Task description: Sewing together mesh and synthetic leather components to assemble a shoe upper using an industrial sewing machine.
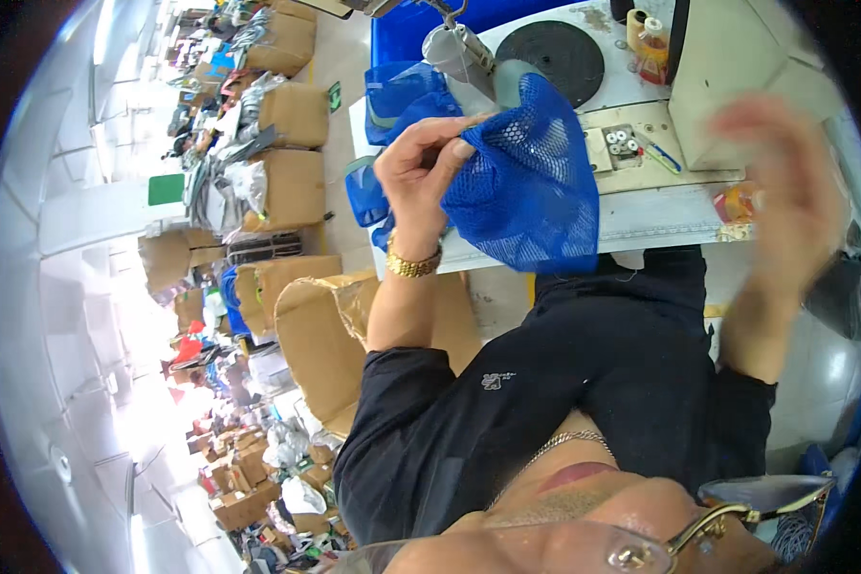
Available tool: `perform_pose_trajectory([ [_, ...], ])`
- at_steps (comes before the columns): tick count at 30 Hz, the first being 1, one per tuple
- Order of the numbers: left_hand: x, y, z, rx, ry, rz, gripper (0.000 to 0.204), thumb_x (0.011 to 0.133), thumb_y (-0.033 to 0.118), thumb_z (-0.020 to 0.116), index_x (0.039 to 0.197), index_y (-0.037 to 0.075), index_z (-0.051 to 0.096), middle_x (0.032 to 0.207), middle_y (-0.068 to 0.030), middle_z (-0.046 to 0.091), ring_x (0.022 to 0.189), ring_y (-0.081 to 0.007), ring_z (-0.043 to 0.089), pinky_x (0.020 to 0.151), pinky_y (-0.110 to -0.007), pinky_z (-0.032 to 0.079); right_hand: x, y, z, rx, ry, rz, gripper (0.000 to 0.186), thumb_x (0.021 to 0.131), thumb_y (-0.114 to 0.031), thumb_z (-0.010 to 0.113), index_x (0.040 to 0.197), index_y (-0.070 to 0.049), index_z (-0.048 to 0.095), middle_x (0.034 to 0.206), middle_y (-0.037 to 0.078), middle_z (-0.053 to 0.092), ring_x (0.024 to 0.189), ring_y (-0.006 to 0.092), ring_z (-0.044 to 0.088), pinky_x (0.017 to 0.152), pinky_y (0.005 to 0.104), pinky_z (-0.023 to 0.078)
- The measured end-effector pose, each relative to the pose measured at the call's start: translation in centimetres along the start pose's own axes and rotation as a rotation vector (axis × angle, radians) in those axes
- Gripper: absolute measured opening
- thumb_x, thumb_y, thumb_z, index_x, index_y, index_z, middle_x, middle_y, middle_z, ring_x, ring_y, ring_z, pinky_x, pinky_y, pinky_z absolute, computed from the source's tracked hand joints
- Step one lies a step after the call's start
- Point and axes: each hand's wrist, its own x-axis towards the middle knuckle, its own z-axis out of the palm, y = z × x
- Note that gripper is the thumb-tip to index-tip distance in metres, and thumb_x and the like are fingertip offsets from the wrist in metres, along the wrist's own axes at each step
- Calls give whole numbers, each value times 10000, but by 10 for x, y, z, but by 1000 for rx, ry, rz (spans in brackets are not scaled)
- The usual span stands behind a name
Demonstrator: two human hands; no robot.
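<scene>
A piece of blue mesh fabric (536, 201) hangs from my left hand (419, 172), pinched between thumb and fingers at its upper left edge. It spreads over the front of the white work table (641, 228), in front of a pale sewing machine part (457, 55). My right hand (789, 167) is raised at the right, apart from the mesh and smeared by motion; its fingers cannot be made out. More blue mesh pieces (407, 94) lie on the table to the left, behind my left hand.
A black round disc (550, 59) lies at the back, with an oil bottle (651, 55) to its right. Small white bobbins (622, 143) and a pair of thread snips (662, 155) rest nearer. An open cardboard box (320, 349) stands left; several filled boxes (292, 120) line the aisle.
</scene>
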Motion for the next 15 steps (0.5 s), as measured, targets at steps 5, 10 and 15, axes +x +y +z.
perform_pose_trajectory([
  [5, -10, -16, 0, -212, 69, -96, 158, 904, 74, 690, 1021, -29, 667, 1017, -118, 707, 887, -124, 648, 811, -249, 511, -17, 7, 79, -68, -237, 202, 283, 819, -127, 735, 1086, -56, 672, 930, 50, 686, 790, 121, 637, 695, 274, 501],
  [10, 2, -13, 16, -246, -116, -82, 209, 972, 167, 569, 1055, -7, 647, 1276, -128, 614, 1086, -128, 570, 950, -302, 437, -15, 20, 90, 104, -225, 322, 292, 871, -188, 723, 1093, -11, 653, 948, 80, 688, 843, 144, 651, 737, 280, 522],
  [15, 13, -8, 29, -108, -103, -314, 254, 988, 213, 559, 1136, 10, 597, 974, 9, 581, 904, -65, 501, 814, -222, 414, -8, 23, 92, 137, -442, 311, 235, 891, -195, 703, 1028, -5, 678, 881, 77, 695, 786, 131, 648, 703, 266, 512],
])
